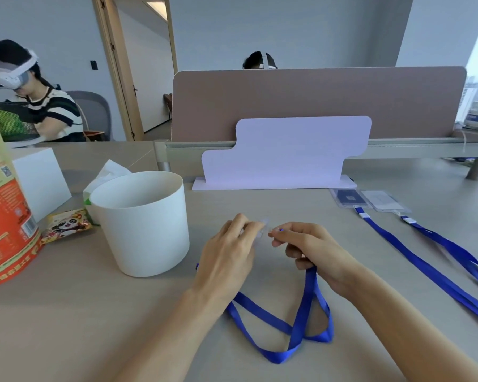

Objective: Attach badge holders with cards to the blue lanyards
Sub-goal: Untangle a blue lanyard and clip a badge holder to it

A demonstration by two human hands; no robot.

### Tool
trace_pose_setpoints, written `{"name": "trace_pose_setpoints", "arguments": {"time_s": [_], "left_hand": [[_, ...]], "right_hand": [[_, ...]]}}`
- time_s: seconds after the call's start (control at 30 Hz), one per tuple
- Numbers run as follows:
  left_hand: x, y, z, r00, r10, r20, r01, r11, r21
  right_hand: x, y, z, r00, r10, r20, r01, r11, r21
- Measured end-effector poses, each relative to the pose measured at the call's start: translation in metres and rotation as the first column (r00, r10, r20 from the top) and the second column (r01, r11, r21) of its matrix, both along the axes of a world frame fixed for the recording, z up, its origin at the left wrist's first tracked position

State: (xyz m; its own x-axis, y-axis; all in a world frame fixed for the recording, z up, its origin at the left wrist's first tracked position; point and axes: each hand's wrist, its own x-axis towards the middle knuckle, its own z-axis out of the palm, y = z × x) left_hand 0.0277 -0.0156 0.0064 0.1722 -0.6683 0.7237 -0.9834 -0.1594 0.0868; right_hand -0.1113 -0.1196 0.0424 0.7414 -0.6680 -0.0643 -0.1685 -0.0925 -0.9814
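Note:
My left hand (228, 252) pinches a clear badge holder (262, 226), mostly hidden behind its fingers. My right hand (307, 245) grips the clip end of a blue lanyard (295, 332), held right against the holder's edge. That lanyard's loop lies crossed on the table below both hands. At the right lie two more blue lanyards (414, 257) (453, 246), each joined to a badge holder: one with a dark blue card (347, 197), one with a white card (382, 201).
A white round tub (144, 224) stands left of my hands, with a tissue pack (105, 177), a snack packet (66, 223) and an orange bag (3, 216) beyond it. A white card stand (282, 155) and a desk divider (315, 100) lie ahead. Two people sit behind.

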Motion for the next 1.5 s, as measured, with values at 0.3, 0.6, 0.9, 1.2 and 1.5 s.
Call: {"name": "trace_pose_setpoints", "arguments": {"time_s": [0.3, 0.6, 0.9, 1.2, 1.5], "left_hand": [[-0.007, 0.007, 0.010, 0.994, -0.076, -0.075, 0.074, 0.997, -0.035], [0.002, 0.004, 0.002, 0.998, -0.047, -0.044, 0.039, 0.987, -0.156], [0.003, 0.003, 0.002, 0.998, -0.060, -0.005, 0.058, 0.983, -0.173], [0.005, 0.003, 0.004, 0.997, -0.077, -0.024, 0.070, 0.971, -0.228], [0.007, 0.004, 0.004, 0.995, -0.102, -0.002, 0.099, 0.964, -0.246]], "right_hand": [[-0.001, 0.001, 0.000, 0.994, 0.037, 0.100, -0.036, 0.999, -0.018], [0.002, 0.003, -0.007, 0.995, 0.021, 0.101, -0.001, 0.982, -0.191], [0.003, 0.002, -0.008, 0.987, 0.023, 0.160, 0.020, 0.964, -0.264], [0.003, 0.001, -0.011, 0.989, 0.055, 0.135, 0.010, 0.899, -0.437], [0.006, 0.002, -0.017, 0.986, 0.060, 0.153, 0.033, 0.841, -0.540]]}}
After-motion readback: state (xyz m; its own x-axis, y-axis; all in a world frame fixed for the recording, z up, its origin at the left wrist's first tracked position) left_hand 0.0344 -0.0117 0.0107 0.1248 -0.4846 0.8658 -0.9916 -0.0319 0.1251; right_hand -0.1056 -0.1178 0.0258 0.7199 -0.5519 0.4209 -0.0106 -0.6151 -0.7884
